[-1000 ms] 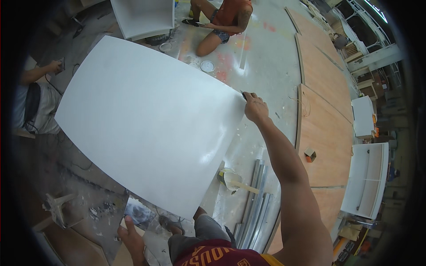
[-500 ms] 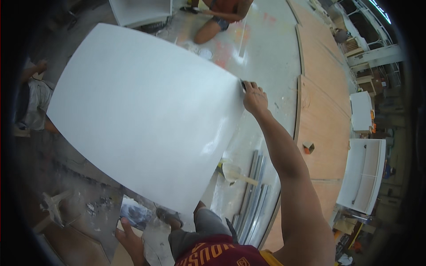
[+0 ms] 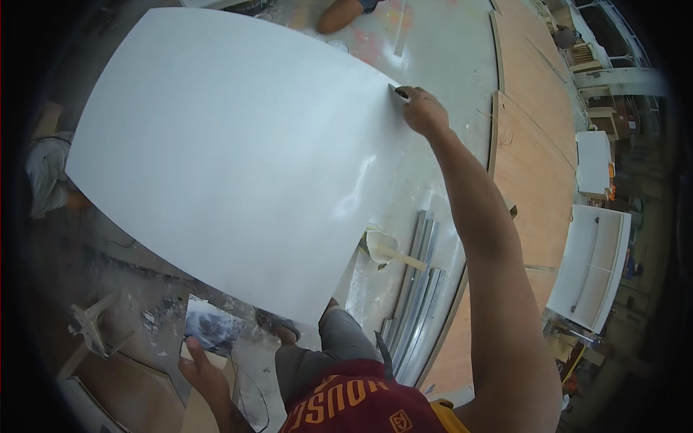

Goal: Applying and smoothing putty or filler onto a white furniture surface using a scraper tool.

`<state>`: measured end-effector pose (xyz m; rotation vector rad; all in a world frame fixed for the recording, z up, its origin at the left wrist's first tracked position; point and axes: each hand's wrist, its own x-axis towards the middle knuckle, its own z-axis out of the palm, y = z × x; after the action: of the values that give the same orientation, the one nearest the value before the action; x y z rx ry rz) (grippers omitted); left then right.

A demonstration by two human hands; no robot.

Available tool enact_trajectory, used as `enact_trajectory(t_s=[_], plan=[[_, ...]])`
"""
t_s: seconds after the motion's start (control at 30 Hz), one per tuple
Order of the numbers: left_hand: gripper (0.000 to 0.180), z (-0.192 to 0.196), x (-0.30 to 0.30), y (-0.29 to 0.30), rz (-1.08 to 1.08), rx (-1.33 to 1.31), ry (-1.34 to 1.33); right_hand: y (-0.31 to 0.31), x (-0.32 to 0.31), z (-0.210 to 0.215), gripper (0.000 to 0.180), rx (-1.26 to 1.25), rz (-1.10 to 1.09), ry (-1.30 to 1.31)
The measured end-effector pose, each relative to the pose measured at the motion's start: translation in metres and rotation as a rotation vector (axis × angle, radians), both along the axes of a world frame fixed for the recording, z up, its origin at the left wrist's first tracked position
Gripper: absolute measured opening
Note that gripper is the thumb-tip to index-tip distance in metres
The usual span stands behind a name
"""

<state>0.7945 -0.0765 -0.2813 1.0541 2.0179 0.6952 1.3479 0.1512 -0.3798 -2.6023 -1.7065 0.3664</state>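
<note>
A large white panel [image 3: 231, 159] fills the middle of the head view, its surface smooth with a glossy sheen to the right. At its far right corner, my right hand [image 3: 427, 112] is closed around a putty knife [image 3: 394, 91], with the blade at the panel's edge. Most of the knife's handle is hidden by my fingers. Low on the left, my left hand [image 3: 206, 372] grips a flat board [image 3: 211, 325] smeared with dark and white paste. The thumb lies over the board's near edge; the other fingers are mostly hidden beneath.
Beyond the panel shows another person's leg [image 3: 339, 16]. A container [image 3: 379, 247] with a scraper-like handle sits near metal bars [image 3: 415, 289] on the floor. Plywood sheets [image 3: 538, 166] line the right, beside a white cabinet [image 3: 592, 263]. A wooden frame [image 3: 90, 328] stands lower left.
The view has shifted, so the panel appears higher. My right hand has turned with the putty knife, and more blade shows. My left hand still holds the board.
</note>
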Motion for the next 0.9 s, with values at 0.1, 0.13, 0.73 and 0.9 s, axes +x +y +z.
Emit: enact_trajectory(t_s=[0.1, 0.13, 0.73, 0.9], plan=[[0.062, -0.001, -0.003, 0.001, 0.03, -0.015, 0.07, -0.015, -0.005, 0.0, 0.045, -0.026, 0.05, 0.008], [0.06, -0.004, -0.004, 0.002, 0.003, 0.005, 0.029, -0.023, -0.011, 0.0, 0.044, -0.014, 0.069, 0.035], [0.033, -0.017, -0.06, -0.021, -0.112, 0.115, -0.382, -0.299, -0.287, -0.037, 0.043, -0.271, 0.168, 0.175], [0.026, -0.056, -0.056, -0.032, -0.14, -0.048, -0.871, -0.301, -0.333, 0.085, 0.046, -0.022, 0.039, 0.886]])
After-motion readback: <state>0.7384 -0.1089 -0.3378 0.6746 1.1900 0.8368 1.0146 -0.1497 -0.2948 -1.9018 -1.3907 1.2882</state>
